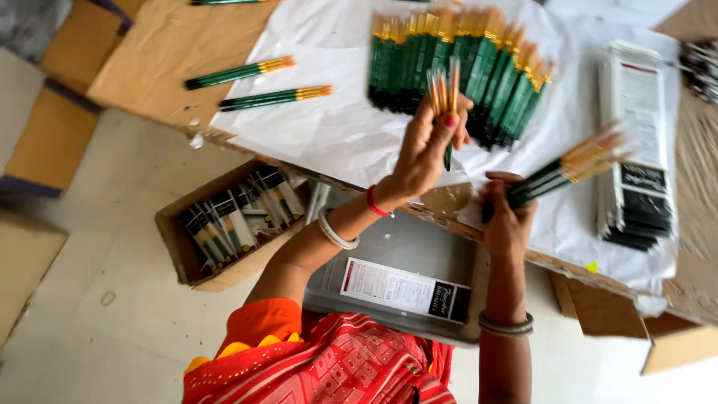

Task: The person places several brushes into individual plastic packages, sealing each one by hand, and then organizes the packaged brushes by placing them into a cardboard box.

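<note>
Left hand is raised above the bench edge, its fingers closed around a few paintbrushes that stand upright with their pale tips up, fanned a little so each one can be told apart. Right hand sits lower, just beside the bench rim, clenched on a second small bunch of brushes that slants up to the right; that bunch is blurred, so how many it holds cannot be told.

Going down in size: the bench is covered in brown cardboard, and a white sheet lies over most of it, likely to keep the goods clean and easy to see. On the sheet, straight ahead of the left hand, lies the big pile of brushes, green handles and gold ferrules all pointing the same way, which keeps them easy to pick from. At the right, a stack of black-and-white card sleeves lies near the right hand. A grey tray rests on the person's lap under both arms, with one printed sleeve flat in it, placed where the hands can drop to it. On the floor to the left, an open cardboard box holds filled packs standing in rows. Two loose pairs of brushes lie apart on the sheet's left side, well clear of the pile.
</note>
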